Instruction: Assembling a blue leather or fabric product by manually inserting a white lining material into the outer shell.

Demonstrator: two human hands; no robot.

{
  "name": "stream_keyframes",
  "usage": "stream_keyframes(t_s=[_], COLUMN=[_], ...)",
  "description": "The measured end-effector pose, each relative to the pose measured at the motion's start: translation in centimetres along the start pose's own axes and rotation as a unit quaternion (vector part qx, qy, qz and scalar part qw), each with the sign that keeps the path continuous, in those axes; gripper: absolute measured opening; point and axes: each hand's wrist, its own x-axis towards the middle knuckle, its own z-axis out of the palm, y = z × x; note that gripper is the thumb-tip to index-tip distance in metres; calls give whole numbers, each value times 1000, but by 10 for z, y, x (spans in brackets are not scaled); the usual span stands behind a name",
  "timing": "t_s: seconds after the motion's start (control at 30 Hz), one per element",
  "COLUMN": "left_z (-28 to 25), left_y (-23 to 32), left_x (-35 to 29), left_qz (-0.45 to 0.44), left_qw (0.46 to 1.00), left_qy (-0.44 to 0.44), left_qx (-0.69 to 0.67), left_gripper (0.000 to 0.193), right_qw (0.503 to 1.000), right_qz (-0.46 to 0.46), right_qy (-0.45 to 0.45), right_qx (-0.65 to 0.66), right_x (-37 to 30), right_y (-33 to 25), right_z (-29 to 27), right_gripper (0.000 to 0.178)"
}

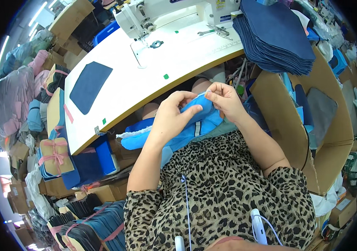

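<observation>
My left hand grips a bright blue fabric piece held over my lap, thumb pressed on top of it. My right hand pinches the upper edge of the same blue piece between thumb and fingertips. The fabric has a pale stripe and a white fleecy edge that trails off to the left. Both hands sit just below the front edge of the white sewing table. A single dark blue cut panel lies flat on the table's left part.
A white sewing machine stands at the back of the table, with scissors beside it. A stack of dark blue panels rests on a cardboard box at right. Tied fabric bundles fill the floor at left.
</observation>
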Motion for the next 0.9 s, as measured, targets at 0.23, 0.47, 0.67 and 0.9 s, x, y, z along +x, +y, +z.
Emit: stream_keyframes(t_s=[0.23,0.47,0.67,0.9], left_z=[2,3,8,8], left_y=[-28,-28,-26,-40], left_x=[16,20,10,18], left_qz=[-102,-102,-68,-133], left_qw=[981,980,991,980], left_qy=[-63,-70,-119,-116], left_qx=[-155,-155,8,-89], left_gripper=[13,13,18,18], right_qw=[973,801,857,869], right_qz=[-115,-344,-260,-249], right_qy=[92,-3,1,-6], right_qx=[-179,-490,-445,-427], right_x=[-7,5,8,3], right_y=[10,-11,16,2], right_z=[-2,9,-7,-15], right_gripper=[9,12,12,15])
